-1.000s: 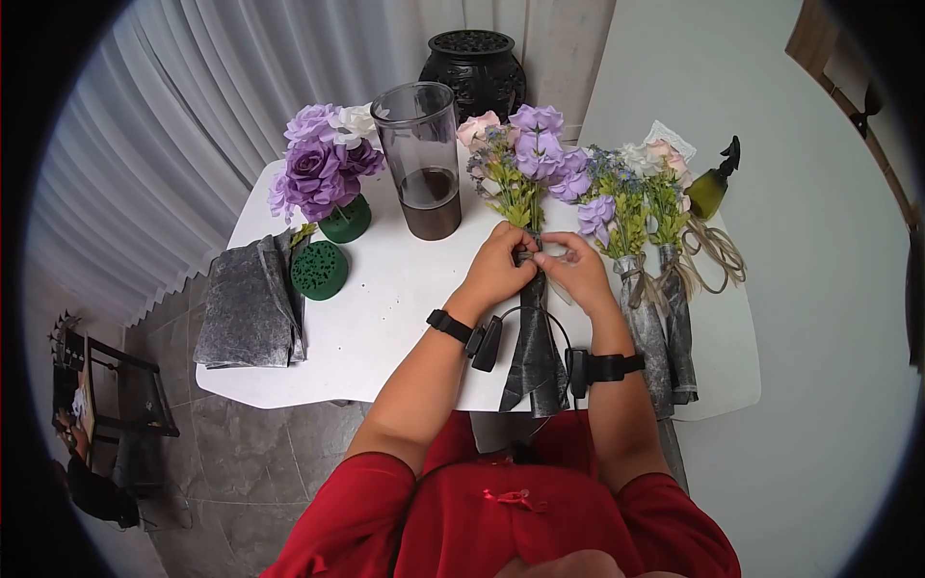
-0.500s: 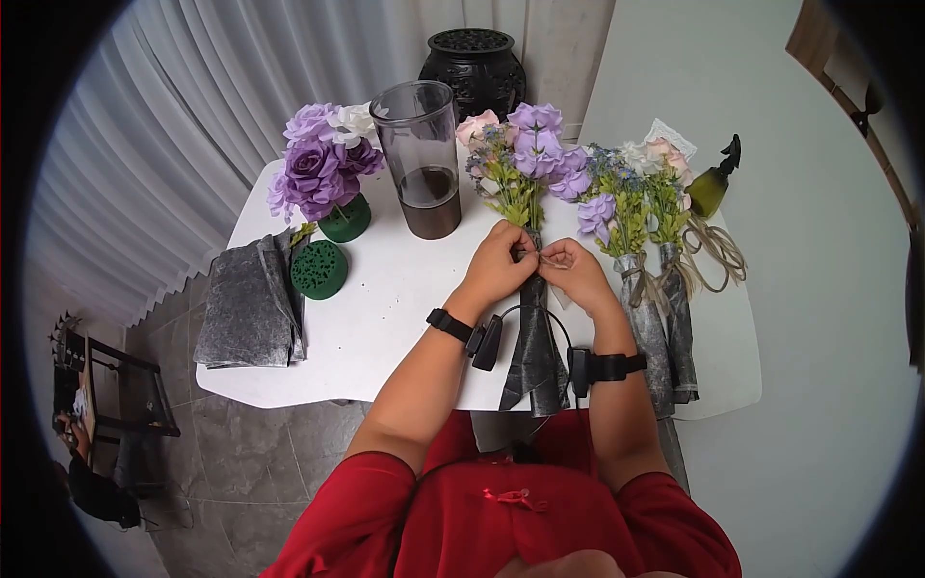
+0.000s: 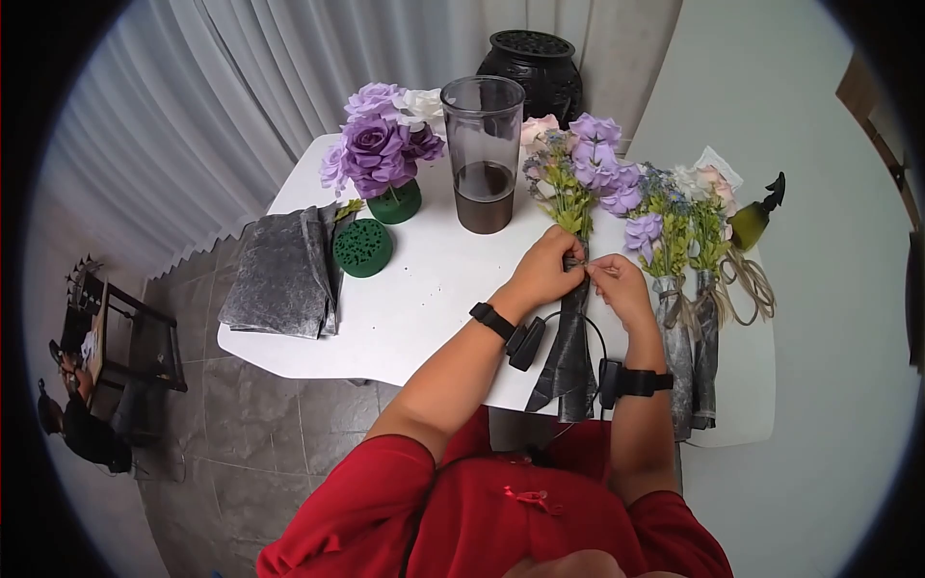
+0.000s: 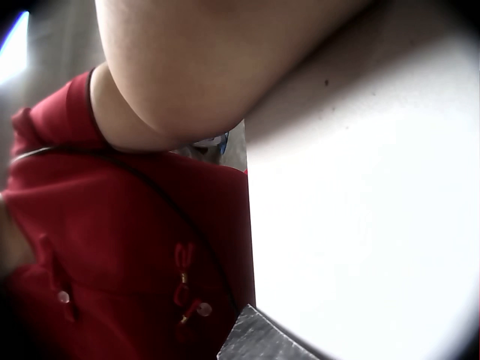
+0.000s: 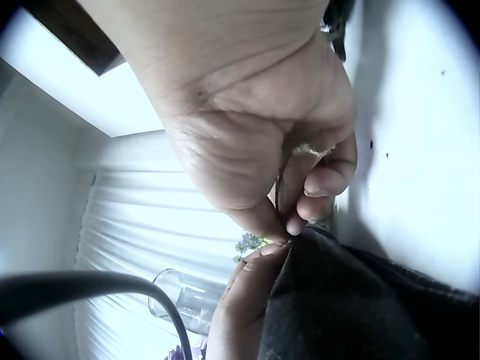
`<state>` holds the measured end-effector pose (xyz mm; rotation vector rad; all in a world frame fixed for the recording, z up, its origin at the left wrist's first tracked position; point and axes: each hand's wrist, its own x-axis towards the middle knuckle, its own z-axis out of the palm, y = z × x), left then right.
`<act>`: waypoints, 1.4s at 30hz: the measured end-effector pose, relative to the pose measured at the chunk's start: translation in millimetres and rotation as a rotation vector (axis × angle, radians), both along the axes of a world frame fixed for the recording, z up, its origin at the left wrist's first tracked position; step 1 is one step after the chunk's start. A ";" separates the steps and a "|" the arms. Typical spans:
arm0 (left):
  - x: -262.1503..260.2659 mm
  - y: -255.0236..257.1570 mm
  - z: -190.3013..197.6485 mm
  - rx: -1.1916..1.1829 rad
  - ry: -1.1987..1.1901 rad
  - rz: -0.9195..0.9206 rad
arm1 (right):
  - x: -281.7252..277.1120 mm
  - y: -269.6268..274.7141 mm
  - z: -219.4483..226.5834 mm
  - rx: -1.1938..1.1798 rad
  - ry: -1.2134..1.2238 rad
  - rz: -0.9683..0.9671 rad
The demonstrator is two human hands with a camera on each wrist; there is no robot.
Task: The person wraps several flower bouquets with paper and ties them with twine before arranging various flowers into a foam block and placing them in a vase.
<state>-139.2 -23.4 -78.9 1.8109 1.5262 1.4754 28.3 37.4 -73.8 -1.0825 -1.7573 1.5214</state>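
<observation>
A small bouquet (image 3: pixel 595 159) of lilac and pink flowers lies on the table, its stems wrapped in dark grey paper (image 3: pixel 567 361). At the neck of the wrap, my left hand (image 3: pixel 547 272) curls thumb and fingers in, pinching the thin twine (image 3: pixel 578 263) there. My right hand (image 3: pixel 626 289) pinches the twine from the other side, fingertips close to the left ones. The right wrist view has the right hand (image 5: pixel 262 142) with thumb and forefinger together above the dark paper (image 5: pixel 337 300). The left hand is outside the left wrist view.
Two tied bouquets (image 3: pixel 679 337) lie to the right, near loose twine (image 3: pixel 756 289) and a green spray bottle (image 3: pixel 752 223). A tall glass vase (image 3: pixel 484 144) stands behind. Leftward are purple flowers (image 3: pixel 376 149), a green foam block (image 3: pixel 363 248) and folded grey paper (image 3: pixel 279 275).
The head view has swung, so the table sits farther right in it. My right fingers, earlier spread at the neck, have closed to a pinch on the twine; the left hand stays at the neck.
</observation>
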 end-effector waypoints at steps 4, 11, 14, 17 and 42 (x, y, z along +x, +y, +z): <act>2.5 -2.1 3.4 -0.024 0.026 0.015 | 1.1 -0.5 -2.3 0.000 -0.007 -0.015; 2.6 -1.7 4.5 -0.043 0.089 0.067 | 16.7 -1.4 13.0 -0.362 0.294 0.181; 3.3 -2.8 5.9 -0.068 0.117 0.073 | 25.6 -0.9 20.0 -0.464 0.556 0.331; 2.9 -6.0 9.8 -0.095 0.124 0.065 | 22.7 0.2 19.0 -0.503 0.738 0.386; 2.4 1.7 -1.3 0.033 0.155 0.040 | 3.7 2.5 -6.5 0.007 0.093 0.044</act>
